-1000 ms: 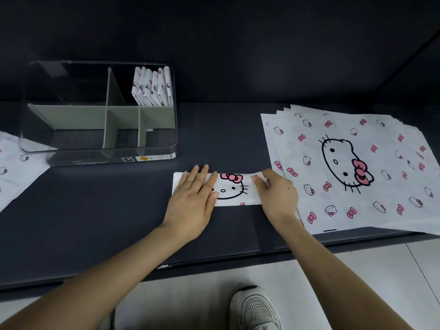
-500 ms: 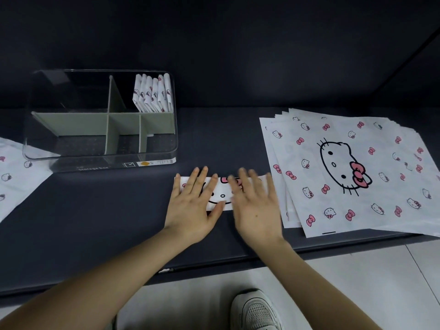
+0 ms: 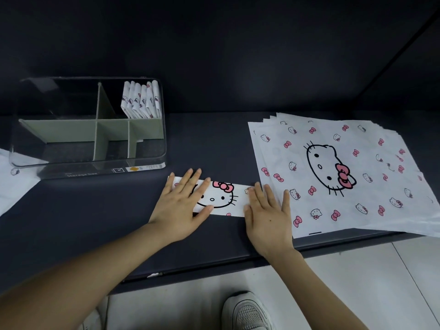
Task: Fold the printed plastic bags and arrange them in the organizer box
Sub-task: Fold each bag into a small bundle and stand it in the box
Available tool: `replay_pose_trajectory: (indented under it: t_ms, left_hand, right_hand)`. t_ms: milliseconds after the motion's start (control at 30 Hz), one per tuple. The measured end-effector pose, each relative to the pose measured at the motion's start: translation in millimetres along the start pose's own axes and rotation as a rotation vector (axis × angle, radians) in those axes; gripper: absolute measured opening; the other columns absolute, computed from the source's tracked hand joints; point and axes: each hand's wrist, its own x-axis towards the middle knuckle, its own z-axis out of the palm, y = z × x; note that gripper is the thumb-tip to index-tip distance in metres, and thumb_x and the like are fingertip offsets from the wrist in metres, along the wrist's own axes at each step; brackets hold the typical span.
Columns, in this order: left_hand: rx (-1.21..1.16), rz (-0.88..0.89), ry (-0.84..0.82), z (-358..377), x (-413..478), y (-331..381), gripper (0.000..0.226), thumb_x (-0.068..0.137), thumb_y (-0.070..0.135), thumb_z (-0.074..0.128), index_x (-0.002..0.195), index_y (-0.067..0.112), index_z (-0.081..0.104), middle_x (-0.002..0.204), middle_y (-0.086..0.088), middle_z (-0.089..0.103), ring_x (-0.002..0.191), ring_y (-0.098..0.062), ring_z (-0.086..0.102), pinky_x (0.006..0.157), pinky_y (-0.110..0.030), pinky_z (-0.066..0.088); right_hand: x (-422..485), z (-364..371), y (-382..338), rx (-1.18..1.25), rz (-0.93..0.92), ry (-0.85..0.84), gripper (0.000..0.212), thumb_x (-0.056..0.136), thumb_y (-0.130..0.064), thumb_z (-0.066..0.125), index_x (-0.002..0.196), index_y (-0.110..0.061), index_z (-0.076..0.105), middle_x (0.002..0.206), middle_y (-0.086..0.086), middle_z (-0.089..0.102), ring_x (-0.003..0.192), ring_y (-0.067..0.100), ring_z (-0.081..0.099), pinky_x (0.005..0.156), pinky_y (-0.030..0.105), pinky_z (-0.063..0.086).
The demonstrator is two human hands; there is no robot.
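Dark tabletop [image 3: 71, 222], folded bag [image 3: 234, 198], organizer box [image 3: 83, 171]

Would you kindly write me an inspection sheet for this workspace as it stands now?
Surface: dark table, matte.
Job's things: folded strip lies flat near the front edge; stack of unfolded printed bags at the right; clear box with dividers at the left, folded bags standing in its far right compartment.
Clutter: loose bag at the left edge, partly out of view.
Hands: left hand flat on the strip's left end; right hand flat on its right end, fingers straight.
Cables: nothing seen.
Surroundings: dark wall behind; pale floor and a shoe below.
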Motion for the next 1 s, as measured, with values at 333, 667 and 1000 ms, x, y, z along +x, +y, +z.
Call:
replay_pose_trajectory:
  t_ms: [333, 667, 1000]
  left_hand:
    - [-0.007, 0.329, -0.087, -1, 15, -36, 0.066, 0.096, 0.066, 0.009, 0.152, 0.032, 0.017, 0.160, 0.001, 0.007, 0.148, -0.013, -0.004, 0.118, -0.044, -0.002]
    - [-0.513, 0.138, 0.273, 5, -28, 21, 0.038, 0.092, 0.028, 0.045, 0.120, 0.014, 0.066, 0.139, -0.002, 0.053, 0.135, -0.015, 0.038, 0.110, -0.032, 0.031]
    - [-0.561, 0.256, -0.129, -2, -27, 17, 0.076, 0.083, 0.079, 0.027, 0.146, 0.039, 0.019, 0.154, 0.024, 0.016, 0.143, 0.007, 0.001, 0.116, -0.018, -0.006]
  right_hand:
    - [28, -22, 2, 0.399, 0.118, -0.314, 0.032, 0.090, -0.029, 0.061, 0.119, -0.018, 0.059, 0.089, -0.003, 0.060, 0.097, 0.022, 0.053, 0.075, 0.028, 0.038]
    - [9, -25, -16, 0.424, 0.190, -0.224, 0.005, 0.087, -0.019, 0.059, 0.083, -0.017, 0.056, 0.078, -0.004, 0.060, 0.071, 0.016, 0.053, 0.061, 0.026, 0.033]
    - [11, -60, -13, 1.601, 1.033, -0.552, 0.021, 0.080, 0.013, 0.064, 0.092, -0.004, 0.064, 0.069, 0.012, 0.065, 0.054, 0.017, 0.061, 0.042, 0.017, 0.047]
